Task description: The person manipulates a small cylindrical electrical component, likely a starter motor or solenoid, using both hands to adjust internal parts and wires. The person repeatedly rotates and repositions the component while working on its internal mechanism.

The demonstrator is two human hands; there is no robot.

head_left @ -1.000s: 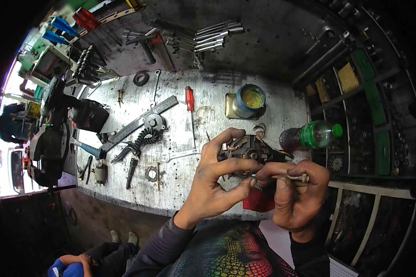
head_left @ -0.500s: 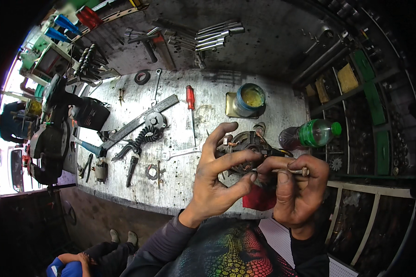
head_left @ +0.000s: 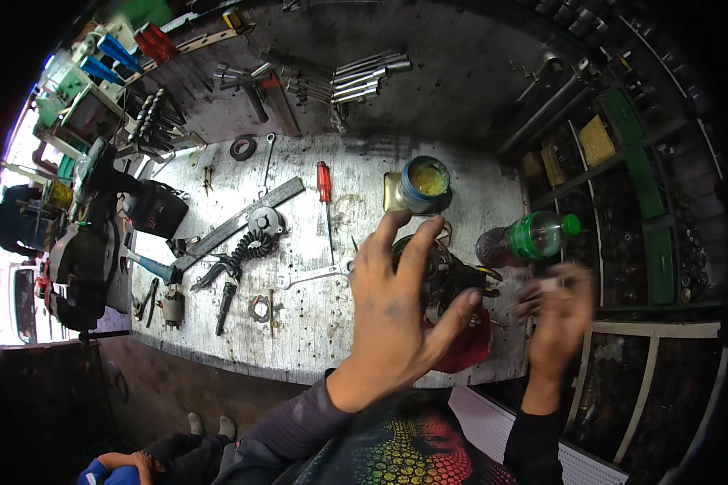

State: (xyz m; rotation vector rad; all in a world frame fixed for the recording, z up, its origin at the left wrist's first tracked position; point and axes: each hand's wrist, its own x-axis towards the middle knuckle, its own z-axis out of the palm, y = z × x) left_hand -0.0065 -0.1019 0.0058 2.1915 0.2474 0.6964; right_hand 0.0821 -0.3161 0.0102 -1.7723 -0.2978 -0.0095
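My left hand (head_left: 396, 311) is over a dark round motor-like part (head_left: 438, 279), its fingers and thumb spread. It hides much of that part, and I cannot tell how firmly it touches. A red cloth (head_left: 467, 346) lies under the part's near side. My right hand (head_left: 560, 311) is off to the right, beside the bottle, and smeared by motion. Something small and pale shows at its fingers, too blurred to name. Just left of my left hand lies a combination wrench (head_left: 315, 276).
A green-capped bottle (head_left: 534, 236) lies tilted at the right. Behind the part stands a blue tub of yellowish grease (head_left: 427, 179). Leftward are a red-handled screwdriver (head_left: 324, 184), a metal bar (head_left: 243, 222) and a coiled black cord (head_left: 249, 246). A person (head_left: 125, 465) sits at lower left.
My right hand has moved right, away from the dark part, where it held a thin stick-like piece. My left hand's fingers and thumb have opened wider over the part.
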